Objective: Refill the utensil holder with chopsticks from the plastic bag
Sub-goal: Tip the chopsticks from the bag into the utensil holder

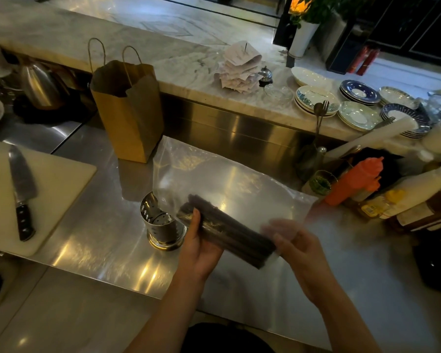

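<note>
A bundle of dark chopsticks [227, 231] lies inside a clear plastic bag [229, 179], held above the steel counter. My left hand [200, 247] grips the bundle's left part from below, through the plastic. My right hand [294, 247] is at the bundle's right end, fingers blurred on the bag's edge. The perforated steel utensil holder [161, 225] stands on the counter just left of my left hand; I see no chopsticks in it.
A brown paper bag [129, 108] stands behind the holder. A white cutting board [49, 189] with a large knife [22, 192] lies at the left. Sauce bottles [354, 184] crowd the right side. Stacked plates [359, 115] and a receipt spike [239, 70] sit on the marble ledge.
</note>
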